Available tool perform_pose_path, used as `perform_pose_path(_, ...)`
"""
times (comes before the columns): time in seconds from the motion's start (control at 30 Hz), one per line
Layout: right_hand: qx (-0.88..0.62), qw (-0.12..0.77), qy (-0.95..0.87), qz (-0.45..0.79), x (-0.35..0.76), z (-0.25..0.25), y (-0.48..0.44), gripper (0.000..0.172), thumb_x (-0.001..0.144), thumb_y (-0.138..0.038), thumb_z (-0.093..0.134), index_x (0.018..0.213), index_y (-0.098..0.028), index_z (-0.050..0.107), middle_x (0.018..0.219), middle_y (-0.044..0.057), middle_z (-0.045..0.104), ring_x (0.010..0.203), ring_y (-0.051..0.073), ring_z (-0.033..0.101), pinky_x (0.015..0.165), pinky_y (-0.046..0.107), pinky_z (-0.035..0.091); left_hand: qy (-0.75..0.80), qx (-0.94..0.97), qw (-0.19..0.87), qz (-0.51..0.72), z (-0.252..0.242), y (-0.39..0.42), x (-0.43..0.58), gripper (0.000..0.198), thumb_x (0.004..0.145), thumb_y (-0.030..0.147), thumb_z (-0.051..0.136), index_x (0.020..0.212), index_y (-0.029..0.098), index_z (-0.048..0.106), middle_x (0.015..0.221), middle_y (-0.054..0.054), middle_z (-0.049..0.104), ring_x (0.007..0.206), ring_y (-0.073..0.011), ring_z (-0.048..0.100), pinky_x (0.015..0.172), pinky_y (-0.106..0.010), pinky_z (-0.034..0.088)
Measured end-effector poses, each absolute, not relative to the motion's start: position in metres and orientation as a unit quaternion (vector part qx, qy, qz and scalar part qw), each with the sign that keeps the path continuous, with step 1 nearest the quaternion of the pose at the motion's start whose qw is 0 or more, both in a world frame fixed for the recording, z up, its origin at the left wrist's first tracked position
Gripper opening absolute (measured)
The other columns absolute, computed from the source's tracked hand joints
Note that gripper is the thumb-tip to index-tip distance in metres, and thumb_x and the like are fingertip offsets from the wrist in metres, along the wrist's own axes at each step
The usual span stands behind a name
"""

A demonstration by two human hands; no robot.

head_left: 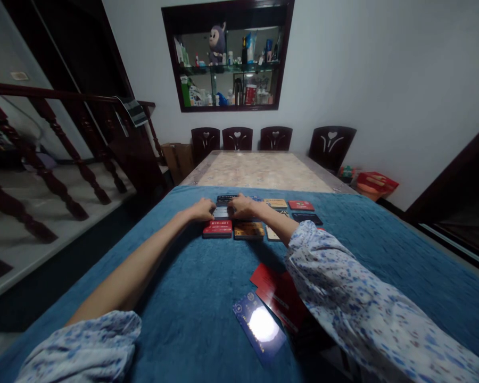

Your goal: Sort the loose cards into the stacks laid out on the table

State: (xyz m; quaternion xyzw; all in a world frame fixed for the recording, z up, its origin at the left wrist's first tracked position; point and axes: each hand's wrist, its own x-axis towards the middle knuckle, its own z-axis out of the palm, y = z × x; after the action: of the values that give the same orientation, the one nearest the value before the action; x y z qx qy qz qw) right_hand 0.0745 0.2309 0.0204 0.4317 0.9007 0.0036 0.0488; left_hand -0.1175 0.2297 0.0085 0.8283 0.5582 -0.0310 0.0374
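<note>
A silver-grey stack of cards (222,213) lies in the middle row of several card stacks on the blue cloth. My left hand (202,209) is at its left edge, fingers curled in against it. From the opposite side my right hand (241,206) grips its right edge. Behind them sits a black stack (225,199); in front are a red stack (217,229) and a gold-brown stack (249,231). My right hand and forearm partly hide the neighbouring stacks. Nearer me lie loose red cards (281,299) and a glossy blue card (258,325).
To the right are a yellowish stack (275,203), another red stack (301,205) and a dark stack (307,218). The blue cloth (175,303) covers the near part of the table. Chairs (237,139) stand at the far end, and a wooden railing (51,127) runs on the left.
</note>
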Motion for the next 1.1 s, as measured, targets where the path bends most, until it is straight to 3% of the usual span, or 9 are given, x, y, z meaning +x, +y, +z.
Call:
perform_pose_path(0.37, 0.433, 0.050, 0.900, 0.002, 0.077, 0.023, 0.226, 0.032, 0.081, -0.030, 0.061, 0.110, -0.023, 0.071, 0.131, 0.012, 0.062, 0.122, 0.034, 0.050, 0.092, 0.042, 0.049, 0.567, 0.820, 0.044, -0.056, 0.011, 0.231, -0.115, 0.041, 0.073, 0.026, 0.064, 0.114, 0.021, 0.067, 0.126, -0.012, 0.060, 0.124, -0.0343, 0.048, 0.099, -0.044, 0.045)
perform_pose_path(0.67, 0.426, 0.051, 0.903, 0.000, 0.080, 0.026, 0.230, 0.041, 0.081, -0.040, 0.065, 0.118, -0.022, 0.068, 0.133, 0.013, 0.060, 0.125, 0.036, 0.046, 0.093, 0.044, 0.046, 0.539, 0.841, 0.035, -0.036, 0.013, 0.235, -0.130, 0.054, 0.075, 0.026, 0.059, 0.129, 0.020, 0.061, 0.131, -0.010, 0.060, 0.123, -0.0314, 0.049, 0.103, -0.040, 0.043)
perform_pose_path(1.1, 0.400, -0.026, 0.914, 0.069, 0.114, 0.046, 0.200, 0.028, 0.086, -0.026, 0.061, 0.111, -0.019, 0.072, 0.113, 0.011, 0.068, 0.109, 0.029, 0.051, 0.075, 0.032, 0.036, 0.468, 0.869, -0.038, 0.153, 0.011, 0.195, -0.129, 0.030, 0.086, 0.019, 0.051, 0.106, 0.018, 0.073, 0.107, -0.010, 0.066, 0.107, -0.0261, 0.052, 0.096, -0.043, 0.044)
